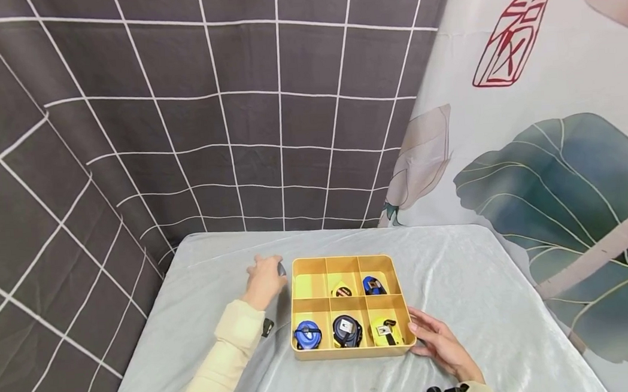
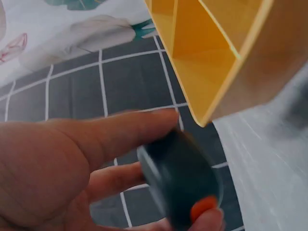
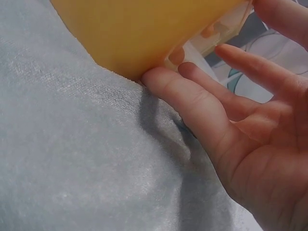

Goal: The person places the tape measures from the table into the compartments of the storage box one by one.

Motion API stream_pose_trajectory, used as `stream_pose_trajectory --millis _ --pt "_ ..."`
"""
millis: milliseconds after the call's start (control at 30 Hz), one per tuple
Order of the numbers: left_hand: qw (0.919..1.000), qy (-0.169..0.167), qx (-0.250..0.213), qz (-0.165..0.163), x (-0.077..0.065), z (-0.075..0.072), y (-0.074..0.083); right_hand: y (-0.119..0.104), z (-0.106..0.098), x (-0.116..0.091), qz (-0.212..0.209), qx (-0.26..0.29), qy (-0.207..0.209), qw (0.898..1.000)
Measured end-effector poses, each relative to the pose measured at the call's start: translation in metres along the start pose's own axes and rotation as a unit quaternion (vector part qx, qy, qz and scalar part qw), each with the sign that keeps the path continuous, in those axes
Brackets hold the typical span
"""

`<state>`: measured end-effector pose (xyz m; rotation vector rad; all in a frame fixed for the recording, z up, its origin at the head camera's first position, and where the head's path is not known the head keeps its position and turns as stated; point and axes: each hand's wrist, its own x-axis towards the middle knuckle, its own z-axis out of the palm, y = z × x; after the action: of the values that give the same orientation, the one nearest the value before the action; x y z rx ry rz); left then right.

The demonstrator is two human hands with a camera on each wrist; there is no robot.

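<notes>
My left hand [image 1: 264, 281] grips a dark, rounded tape measure [image 2: 180, 178] with an orange spot, beside the back left corner of a yellow divided box [image 1: 356, 352]. Straight, spread fingers of my right hand [image 1: 440, 343] touch the box's right side near its front corner; in the right wrist view the thumb lies against the wall. In the front row sit a blue tape measure [image 1: 308, 335], a black one [image 1: 347, 330] and a yellow one [image 1: 385, 332]. Behind them are another yellow tape measure [image 1: 342, 290] and a blue one [image 1: 374, 286]. The back left compartment shows its bare bottom.
The box stands on a table with a pale grey cloth [image 1: 516, 327]. Behind and to the left hangs a dark curtain with a white grid [image 1: 250, 122]. A white cloth printed with leaves [image 1: 561, 175] hangs on the right.
</notes>
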<state>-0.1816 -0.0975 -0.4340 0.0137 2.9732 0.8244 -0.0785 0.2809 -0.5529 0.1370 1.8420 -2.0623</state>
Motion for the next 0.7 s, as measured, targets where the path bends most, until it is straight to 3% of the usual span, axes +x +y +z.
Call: stream_pose_trajectory --millis 300,700 --pt "0.9972 0.024 0.04 0.058 -0.003 0.013 0.021 -0.001 0.003 0.0 0.009 -0.001 -0.003 1.0" --pt "0.9929 -0.02 0.041 0.109 0.005 0.041 0.04 -0.005 0.002 -0.002 0.004 -0.004 -0.018 1.0"
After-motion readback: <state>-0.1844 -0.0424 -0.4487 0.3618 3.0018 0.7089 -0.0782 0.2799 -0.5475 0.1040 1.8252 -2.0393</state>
